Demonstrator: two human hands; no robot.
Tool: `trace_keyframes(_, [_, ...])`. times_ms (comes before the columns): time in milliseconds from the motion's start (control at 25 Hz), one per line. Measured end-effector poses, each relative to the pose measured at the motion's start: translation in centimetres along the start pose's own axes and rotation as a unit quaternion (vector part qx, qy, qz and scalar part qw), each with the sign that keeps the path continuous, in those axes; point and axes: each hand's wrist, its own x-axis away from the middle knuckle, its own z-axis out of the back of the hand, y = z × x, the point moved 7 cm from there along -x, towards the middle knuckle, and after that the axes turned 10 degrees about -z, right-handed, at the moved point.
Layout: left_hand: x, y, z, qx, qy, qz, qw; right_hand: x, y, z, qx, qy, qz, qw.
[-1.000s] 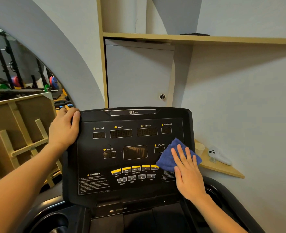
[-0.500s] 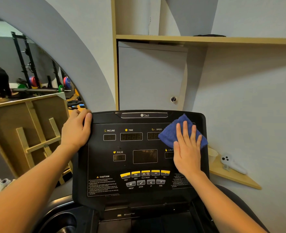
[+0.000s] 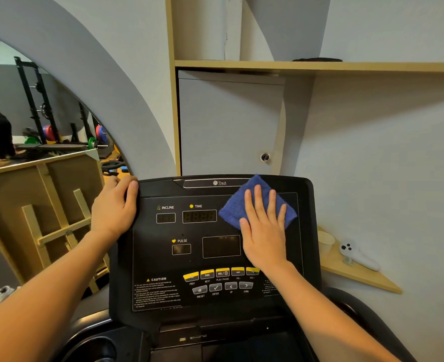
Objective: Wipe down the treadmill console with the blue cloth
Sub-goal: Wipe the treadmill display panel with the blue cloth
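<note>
The black treadmill console [image 3: 163,257] fills the middle of the view, tilted toward me, with small displays and a row of yellow buttons. A folded blue cloth [image 3: 232,210] lies flat on its upper right area, covering the speed display. My right hand [image 3: 264,231] presses flat on the cloth with fingers spread. My left hand [image 3: 113,207] grips the console's upper left corner, thumb on its front face.
A wooden corner shelf [image 3: 359,278] to the right of the console carries a white controller [image 3: 356,254] and a paper cup [image 3: 325,241]. A grey cabinet door [image 3: 228,126] stands behind the console. A wooden board [image 3: 32,210] leans at the left; gym racks stand beyond.
My right hand has slid the blue cloth from the console's lower right up to the top right, then leftward over the speed display. The left hand kept its grip.
</note>
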Motion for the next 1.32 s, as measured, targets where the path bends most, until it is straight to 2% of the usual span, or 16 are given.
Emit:
trace_keyframes(280, [0.0, -0.1, 0.0, 0.004, 0.003, -0.001, 1.000, 3.7, -3.0, -1.6, 0.000, -0.030, 0.095, 0.995])
trace_keyframes(600, [-0.1, -0.1, -0.1, 0.005, -0.003, -0.005, 1.000, 8.6, 1.1, -2.9, 0.025, -0.067, 0.171, 0.983])
trace_keyframes(960, [0.0, -0.2, -0.2, 0.012, 0.003, -0.008, 1.000, 8.6, 6.0, -2.3, 0.047, -0.068, 0.121, 0.989])
trace_keyframes(1320, [0.0, -0.9, -0.4, 0.012, 0.005, -0.005, 1.000, 3.8, 2.3, -1.1, -0.014, -0.007, 0.006, 1.000])
